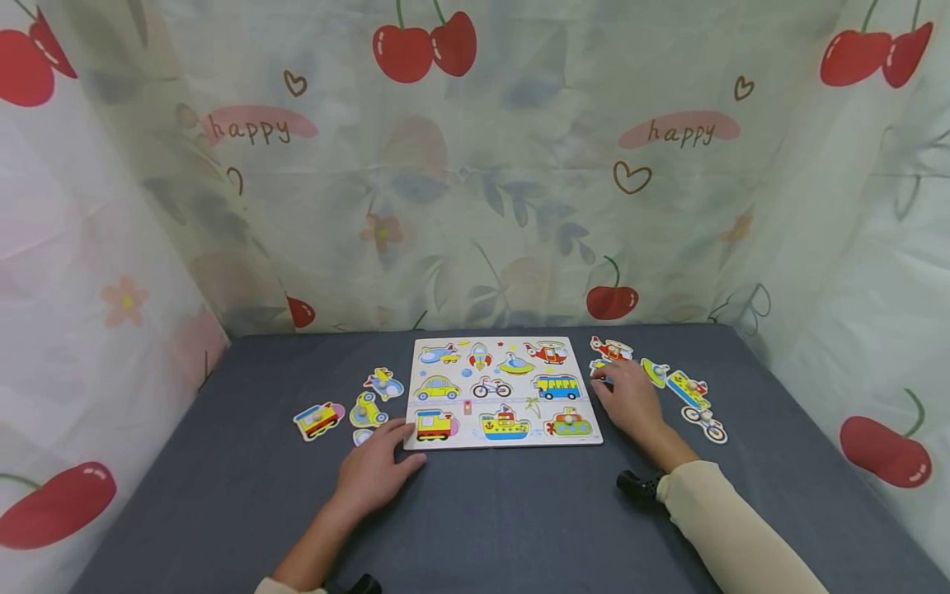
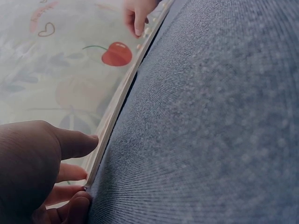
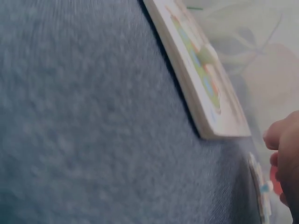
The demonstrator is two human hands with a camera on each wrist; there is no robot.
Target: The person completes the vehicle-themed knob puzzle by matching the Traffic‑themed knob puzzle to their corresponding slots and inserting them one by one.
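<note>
Four loose pieces (image 1: 319,421) are laid at left, beside the left hand (image 1: 377,469), by whose spread thumb and fingers the centrally placed puzzle board (image 1: 463,421) is touched at its near-left corner. Just past its right edge, a half-covered piece (image 1: 598,364) is reached by the right hand (image 1: 631,398); whether it is pinched cannot be told.

The tabletop (image 1: 512,520) is covered with dark grey, ribbed cloth (image 2: 210,121). It is enclosed by a back wall (image 1: 490,148), a left wall (image 1: 67,206) and a right wall (image 1: 876,297) of pale, creased sheeting, printed with red cherries (image 1: 402,54), orange flowers (image 1: 382,233), blue-grey leaves (image 1: 492,193), brown hearts (image 1: 632,177) and "happy" lettering (image 1: 681,130). The side walls are lit more brightly.
</note>
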